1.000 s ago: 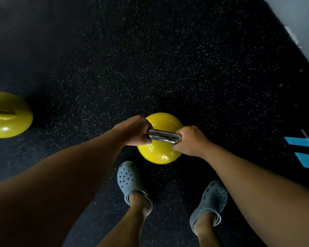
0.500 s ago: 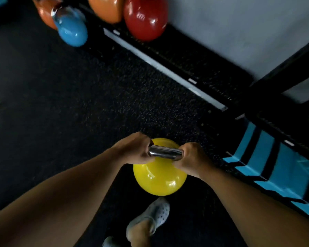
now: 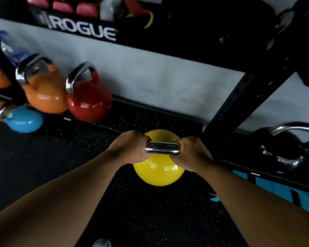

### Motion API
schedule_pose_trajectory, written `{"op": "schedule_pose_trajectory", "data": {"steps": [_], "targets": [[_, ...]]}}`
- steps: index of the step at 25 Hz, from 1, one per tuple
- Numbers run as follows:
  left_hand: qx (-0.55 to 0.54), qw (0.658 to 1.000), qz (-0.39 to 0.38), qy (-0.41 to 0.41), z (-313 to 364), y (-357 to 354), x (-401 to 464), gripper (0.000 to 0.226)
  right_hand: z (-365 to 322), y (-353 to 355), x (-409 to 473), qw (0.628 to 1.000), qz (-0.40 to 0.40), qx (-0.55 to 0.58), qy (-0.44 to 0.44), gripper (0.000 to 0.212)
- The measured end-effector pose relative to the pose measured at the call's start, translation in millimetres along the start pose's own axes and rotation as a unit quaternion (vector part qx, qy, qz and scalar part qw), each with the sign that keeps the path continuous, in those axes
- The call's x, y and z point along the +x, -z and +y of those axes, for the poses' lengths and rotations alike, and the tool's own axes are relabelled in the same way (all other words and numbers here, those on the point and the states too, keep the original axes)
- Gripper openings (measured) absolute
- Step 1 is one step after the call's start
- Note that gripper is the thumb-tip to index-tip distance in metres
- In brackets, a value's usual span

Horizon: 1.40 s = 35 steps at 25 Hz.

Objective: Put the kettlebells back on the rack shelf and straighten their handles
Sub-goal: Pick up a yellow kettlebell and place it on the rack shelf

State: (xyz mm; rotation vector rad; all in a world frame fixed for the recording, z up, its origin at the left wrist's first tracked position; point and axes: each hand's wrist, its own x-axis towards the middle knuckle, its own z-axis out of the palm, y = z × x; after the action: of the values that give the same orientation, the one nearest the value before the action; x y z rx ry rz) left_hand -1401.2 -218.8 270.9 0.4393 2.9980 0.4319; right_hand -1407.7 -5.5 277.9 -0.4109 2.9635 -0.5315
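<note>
The frame is motion-blurred; the objects on the upper shelf (image 3: 89,8) cannot be identified. The left hand (image 3: 130,148) and right hand (image 3: 191,152) are both clenched around the chrome handle (image 3: 162,148) of one yellow kettlebell (image 3: 159,172), carried above the black floor (image 3: 34,166) in front of the rack's bottom shelf (image 3: 150,114). That shelf holds one red kettlebell (image 3: 89,102) and one orange kettlebell (image 3: 45,93), touching. One blue kettlebell (image 3: 23,120) sits lower left. One black kettlebell (image 3: 284,150) sits right, partly cut off.
</note>
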Motion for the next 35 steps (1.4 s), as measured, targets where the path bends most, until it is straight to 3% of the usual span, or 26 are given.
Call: {"op": "schedule_pose_trajectory", "data": {"steps": [8,16,19,21,28,32,35], "targets": [[0.063,0.994,0.006,-0.092,-7.1,18.1,132.3,0.027,35.2,19.8,82.8,0.993,0.089,-0.003,-0.072,0.031],[-0.012,0.997,-0.014,-0.078,-16.7,7.6,203.9,0.012,61.5,31.5,138.2,0.992,0.053,0.058,-0.102,0.007],[-0.082,0.996,-0.015,-0.037,-23.0,1.5,223.9,0.006,67.8,28.2,162.0,0.987,0.051,0.077,-0.132,0.027],[-0.103,0.994,-0.007,-0.027,-20.3,-4.3,240.3,0.018,74.4,25.9,174.0,0.98,0.071,0.084,-0.168,0.043],[-0.109,0.993,0.031,-0.044,-20.8,-18.3,254.2,0.027,77.2,23.1,177.8,0.969,0.099,0.094,-0.204,0.052],[-0.172,0.984,-0.01,-0.044,-20.0,-10.2,249.2,0.039,82.1,31.3,179.2,0.981,0.034,-0.001,-0.19,0.049],[-0.244,0.968,0.008,-0.048,-31.5,-2.6,227.5,0.057,67.8,46.7,175.7,0.992,0.005,-0.05,-0.119,0.064]]}}
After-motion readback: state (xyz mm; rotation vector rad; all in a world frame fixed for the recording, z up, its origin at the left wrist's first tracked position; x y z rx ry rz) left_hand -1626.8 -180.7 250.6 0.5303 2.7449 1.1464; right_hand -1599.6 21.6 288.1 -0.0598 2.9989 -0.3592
